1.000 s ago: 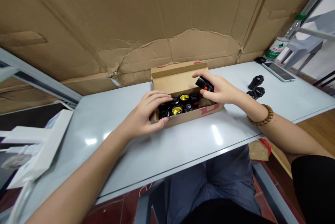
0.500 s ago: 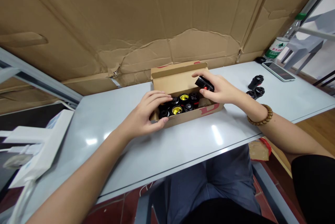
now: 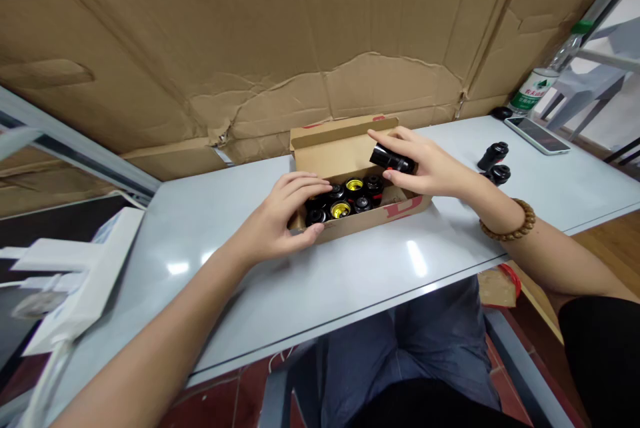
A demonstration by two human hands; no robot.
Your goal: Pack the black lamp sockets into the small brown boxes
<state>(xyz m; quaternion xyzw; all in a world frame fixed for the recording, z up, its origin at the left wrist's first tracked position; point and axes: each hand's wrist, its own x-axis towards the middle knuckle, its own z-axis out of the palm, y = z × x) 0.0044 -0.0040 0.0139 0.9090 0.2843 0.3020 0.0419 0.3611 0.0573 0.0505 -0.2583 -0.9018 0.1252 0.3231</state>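
A cardboard box [image 3: 357, 225] with its lid folded back lies on the table, several black cylinders [image 3: 363, 204] packed upright in its left and middle part. Two of them show yellow ringed openings. My left hand [image 3: 285, 215] rests at the box's left end, fingers stretched over the cylinders and thumb along the front wall. Above the right end of the box, my right hand [image 3: 423, 165] grips a black cylinder with a red mark [image 3: 390, 159] between thumb and fingers, tilted nearly flat. More black cylinders [image 3: 494, 156] stand on the table to the right.
A phone [image 3: 537, 135], a water bottle [image 3: 535, 91] and a small black round object [image 3: 501, 113] are at the far right. White power strip [image 3: 95, 281] with plugs sits at the left edge. Tall cardboard [image 3: 280, 28] walls off the back.
The cylinder in my right hand has turned slightly, its red mark now less exposed. My left hand stays at the box. The whole view has shifted a little.
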